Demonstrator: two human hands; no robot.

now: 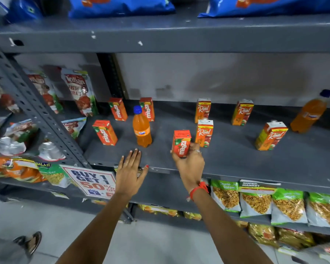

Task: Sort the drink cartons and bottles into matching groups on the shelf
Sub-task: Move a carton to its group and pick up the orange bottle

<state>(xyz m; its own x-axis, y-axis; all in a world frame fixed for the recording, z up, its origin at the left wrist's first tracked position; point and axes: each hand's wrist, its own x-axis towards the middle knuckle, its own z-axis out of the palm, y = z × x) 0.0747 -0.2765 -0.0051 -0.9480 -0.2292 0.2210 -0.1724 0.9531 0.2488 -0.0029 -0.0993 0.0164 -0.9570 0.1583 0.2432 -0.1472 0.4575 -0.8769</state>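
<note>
- The right hand [189,162] grips a Maaza carton [181,142] at the front of the grey shelf [236,159], fingers wrapped round its lower half.
- The left hand [131,168] lies flat on the shelf edge, fingers spread and holding nothing.
- A Fanta bottle [142,128] stands at ten o'clock from the held carton; a Real carton [204,133] stands just beside it at two o'clock.

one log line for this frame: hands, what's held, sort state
right hand: grips Maaza carton | left hand: flat on shelf, empty | sort: Maaza, Real, bottles unsorted
</note>
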